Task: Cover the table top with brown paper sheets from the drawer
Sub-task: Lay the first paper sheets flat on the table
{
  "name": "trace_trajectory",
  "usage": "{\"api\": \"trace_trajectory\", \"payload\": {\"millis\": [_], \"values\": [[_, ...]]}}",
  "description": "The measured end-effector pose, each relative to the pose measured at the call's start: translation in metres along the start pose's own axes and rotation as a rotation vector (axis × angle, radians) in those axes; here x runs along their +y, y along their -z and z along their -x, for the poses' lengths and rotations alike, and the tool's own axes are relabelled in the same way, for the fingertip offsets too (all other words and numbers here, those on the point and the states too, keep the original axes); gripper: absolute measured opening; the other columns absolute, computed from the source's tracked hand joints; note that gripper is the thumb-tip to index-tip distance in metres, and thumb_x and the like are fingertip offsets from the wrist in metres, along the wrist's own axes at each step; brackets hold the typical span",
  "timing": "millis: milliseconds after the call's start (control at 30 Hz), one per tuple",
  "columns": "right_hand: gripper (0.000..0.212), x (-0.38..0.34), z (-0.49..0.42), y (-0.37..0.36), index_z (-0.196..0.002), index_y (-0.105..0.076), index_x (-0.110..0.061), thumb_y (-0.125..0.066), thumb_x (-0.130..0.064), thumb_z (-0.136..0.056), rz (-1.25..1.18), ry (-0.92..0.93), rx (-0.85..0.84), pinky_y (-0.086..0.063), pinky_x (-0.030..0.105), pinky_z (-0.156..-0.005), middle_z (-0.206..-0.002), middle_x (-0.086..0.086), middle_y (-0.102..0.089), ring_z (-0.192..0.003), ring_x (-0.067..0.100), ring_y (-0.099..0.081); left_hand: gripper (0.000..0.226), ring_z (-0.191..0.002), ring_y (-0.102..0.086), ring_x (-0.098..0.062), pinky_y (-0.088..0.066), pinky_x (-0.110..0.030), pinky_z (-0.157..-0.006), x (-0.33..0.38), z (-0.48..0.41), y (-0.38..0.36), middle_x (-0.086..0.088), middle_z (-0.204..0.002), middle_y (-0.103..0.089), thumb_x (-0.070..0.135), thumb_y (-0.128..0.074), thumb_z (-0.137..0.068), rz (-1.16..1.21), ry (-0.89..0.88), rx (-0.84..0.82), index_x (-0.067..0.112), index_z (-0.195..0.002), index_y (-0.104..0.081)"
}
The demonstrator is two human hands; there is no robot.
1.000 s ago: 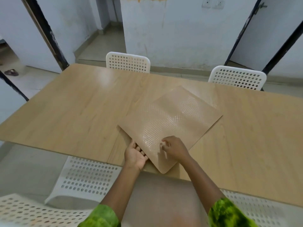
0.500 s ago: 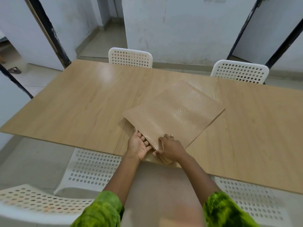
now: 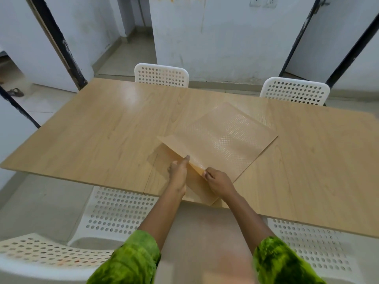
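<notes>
Widest before me is the long rectangular tabletop (image 3: 102, 130) of pale wood-grain laminate, smooth enough to carry a soft glare, with straight seams running across it; its right end is cut off by the edge of view. Around it stand white moulded plastic chairs with rounded corners and rows of round holes: two backs at the far side (image 3: 162, 75) (image 3: 295, 92), and seats on my side (image 3: 114, 212) (image 3: 320, 249), partly tucked under the tabletop. On the tabletop, set at an angle just ahead of me, lie the brown paper sheets, thin and stiff-looking, with rounded corners. The top brown sheet (image 3: 221, 140) has a fine grid of shiny raised dots, and its near-left edge is lifted off the one beneath. The lower brown sheet (image 3: 202, 193) lies flat between my forearms, one rounded corner poking past the tabletop's near edge. My mottled green sleeves (image 3: 131, 261) are cut off at the bottom of view. My right hand (image 3: 219, 181) has its fingers curled, pinching the lifted edge of the top sheet. My left hand (image 3: 178, 173) is turned on edge against that same raised edge; one digit points up along it, the rest are hidden behind the hand, so I cannot tell whether they grip. How many sheets are stacked I cannot make out.
</notes>
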State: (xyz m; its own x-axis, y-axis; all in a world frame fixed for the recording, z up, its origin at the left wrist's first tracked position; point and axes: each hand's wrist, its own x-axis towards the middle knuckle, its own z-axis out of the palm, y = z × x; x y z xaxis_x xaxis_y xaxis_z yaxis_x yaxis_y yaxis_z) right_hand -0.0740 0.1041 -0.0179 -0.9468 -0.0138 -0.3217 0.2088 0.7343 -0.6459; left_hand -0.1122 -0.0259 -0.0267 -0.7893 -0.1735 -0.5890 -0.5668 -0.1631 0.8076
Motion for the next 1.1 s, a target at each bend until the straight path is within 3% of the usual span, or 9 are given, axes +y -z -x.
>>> {"api": "trace_trajectory", "payload": {"millis": [100, 167, 267, 333, 433, 533, 700, 967, 1100], "values": [[0.032, -0.002, 0.009, -0.001, -0.103, -0.058, -0.005, -0.034, -0.026, -0.099, -0.013, 0.064, 0.048, -0.039, 0.033, -0.071, -0.098, 0.015, -0.064, -0.095, 0.03, -0.058, 0.044, -0.081, -0.06, -0.026, -0.055, -0.04, -0.077, 0.015, 0.002, -0.012, -0.007, -0.082, -0.056, 0.029, -0.062, -0.086, 0.054, 0.073, -0.202, 0.005, -0.119, -0.049], [0.035, -0.004, 0.013, -0.001, -0.104, -0.06, -0.008, -0.033, -0.031, -0.099, -0.032, 0.09, 0.034, -0.041, 0.035, -0.076, -0.099, 0.01, -0.063, -0.096, 0.022, -0.056, 0.026, -0.064, -0.058, -0.024, -0.054, -0.032, -0.056, 0.017, 0.001, -0.019, -0.01, -0.075, -0.055, 0.013, -0.056, -0.088, -0.03, 0.058, -0.18, 0.0, -0.11, -0.05], [0.036, -0.001, 0.016, 0.005, -0.07, -0.049, -0.02, -0.033, -0.036, -0.099, -0.161, 0.053, 0.053, -0.033, 0.029, -0.062, -0.071, -0.003, -0.051, -0.068, 0.013, -0.047, 0.022, -0.083, -0.061, -0.03, -0.053, -0.037, -0.071, 0.014, 0.0, -0.027, -0.015, -0.094, -0.062, -0.001, -0.042, -0.088, -0.011, 0.007, -0.008, 0.001, -0.105, -0.056], [0.036, 0.003, 0.015, 0.014, -0.066, -0.044, -0.024, -0.034, -0.036, -0.099, -0.222, 0.025, 0.097, -0.031, 0.026, -0.059, -0.068, -0.006, -0.048, -0.064, 0.011, -0.044, 0.025, -0.082, -0.061, -0.027, -0.052, -0.038, -0.075, 0.014, 0.005, -0.03, -0.01, -0.092, -0.064, -0.003, -0.039, -0.089, 0.091, -0.068, 0.007, 0.012, -0.09, -0.059], [0.031, 0.005, 0.013, 0.036, -0.087, -0.059, -0.015, -0.035, -0.031, -0.099, -0.206, 0.005, 0.175, -0.035, 0.028, -0.066, -0.086, 0.0, -0.057, -0.08, 0.018, -0.051, 0.034, -0.088, -0.061, -0.023, -0.05, -0.032, -0.077, 0.018, 0.009, -0.023, -0.007, -0.094, -0.065, -0.012, -0.04, -0.088, 0.237, -0.162, -0.097, 0.01, -0.101, -0.062], [0.033, 0.002, 0.009, 0.063, -0.107, -0.061, -0.005, -0.034, -0.023, -0.099, -0.131, -0.009, 0.224, -0.039, 0.03, -0.075, -0.106, 0.009, -0.062, -0.096, 0.023, -0.054, 0.042, -0.109, -0.06, -0.03, -0.045, -0.043, -0.1, 0.024, 0.005, -0.004, -0.015, -0.116, -0.064, -0.017, -0.043, -0.083, 0.345, -0.214, -0.184, -0.002, -0.119, -0.058], [0.039, 0.018, 0.003, 0.101, -0.131, -0.049, -0.004, -0.035, -0.019, -0.098, -0.054, -0.111, 0.27, -0.035, 0.032, -0.101, -0.139, 0.013, -0.05, -0.128, 0.027, -0.045, 0.04, -0.082, -0.07, -0.019, -0.055, -0.035, -0.083, 0.039, 0.012, 0.04, -0.004, -0.084, -0.076, -0.018, -0.045, -0.08, 0.384, -0.215, -0.345, 0.008, -0.102, -0.066], [0.062, 0.09, 0.043, 0.154, -0.145, -0.026, -0.012, -0.042, -0.043, -0.094, -0.108, -0.335, 0.42, -0.025, 0.051, -0.112, -0.154, 0.011, -0.027, -0.14, 0.032, -0.027, 0.062, -0.092, -0.071, -0.028, -0.059, -0.036, -0.07, 0.044, 0.045, 0.067, -0.016, -0.103, -0.072, 0.008, -0.085, -0.042, 0.344, -0.176, -0.711, 0.011, -0.102, -0.072], [0.079, 0.149, 0.094, 0.182, -0.149, -0.012, -0.014, -0.049, -0.05, -0.089, -0.342, -0.465, 0.523, -0.025, 0.049, -0.113, -0.157, 0.01, -0.018, -0.141, 0.033, -0.023, 0.045, -0.088, -0.072, -0.027, -0.06, -0.038, -0.071, 0.032, 0.069, 0.045, -0.015, -0.105, -0.072, 0.006, -0.072, -0.057, 0.3, -0.19, -0.76, 0.013, -0.102, -0.072]]}}
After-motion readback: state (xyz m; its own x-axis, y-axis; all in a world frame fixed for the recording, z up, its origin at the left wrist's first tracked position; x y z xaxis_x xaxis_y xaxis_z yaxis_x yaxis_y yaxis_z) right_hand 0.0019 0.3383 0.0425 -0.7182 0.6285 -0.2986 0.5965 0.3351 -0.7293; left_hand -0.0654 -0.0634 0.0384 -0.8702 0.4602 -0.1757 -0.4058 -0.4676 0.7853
